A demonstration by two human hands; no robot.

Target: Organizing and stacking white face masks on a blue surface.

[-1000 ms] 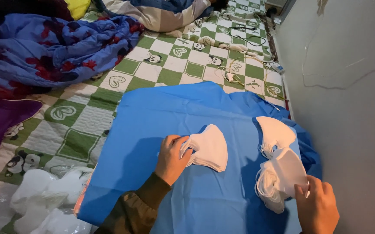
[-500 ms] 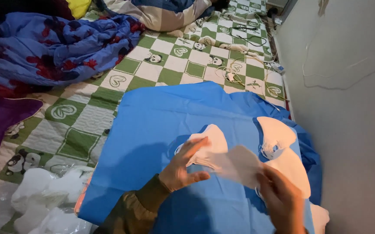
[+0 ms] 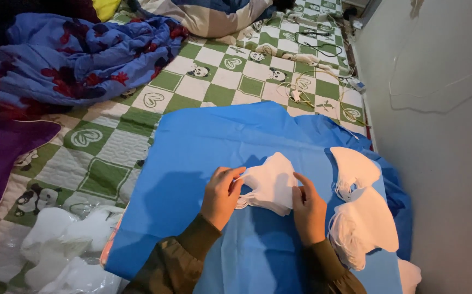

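- White, folded face masks in a small stack [image 3: 268,185] lay between the two hands, on a blue sheet [image 3: 203,147] spread over the bedding.
- Left hand [image 3: 222,196] sat at the stack's left edge, thumb and fingers curled narrowly about the masks' ear loops and edge, pinching them.
- Right hand [image 3: 308,209] rested against the stack's right edge, fingers together and laid nearly flat, the index finger reaching along the top mask; it pressed rather than gripped.
- Olive-brown sleeves [image 3: 184,256] covered both forearms, entering from the lower edge of the view.
- Just right of the right hand, a second pile of white masks [image 3: 364,223] lay on the same sheet, loops trailing at its left side; it was near the hand but not touching it.
- Beyond that pile a pale wall [image 3: 443,136] closed off the right side.
- Left of the left hand and nearer the person, crumpled clear plastic bags [image 3: 61,245] lay off the sheet's edge.
- Ahead of both hands stretched a green-and-white chequered quilt [image 3: 219,81] with panda and heart motifs.
- Farther left of the left hand lay a rumpled blue floral blanket [image 3: 72,60] and a purple cloth [image 3: 1,152].
- Thin cables [image 3: 312,81] trailed over the quilt, far ahead of the right hand.
- Nothing lay across either hand or the stack.
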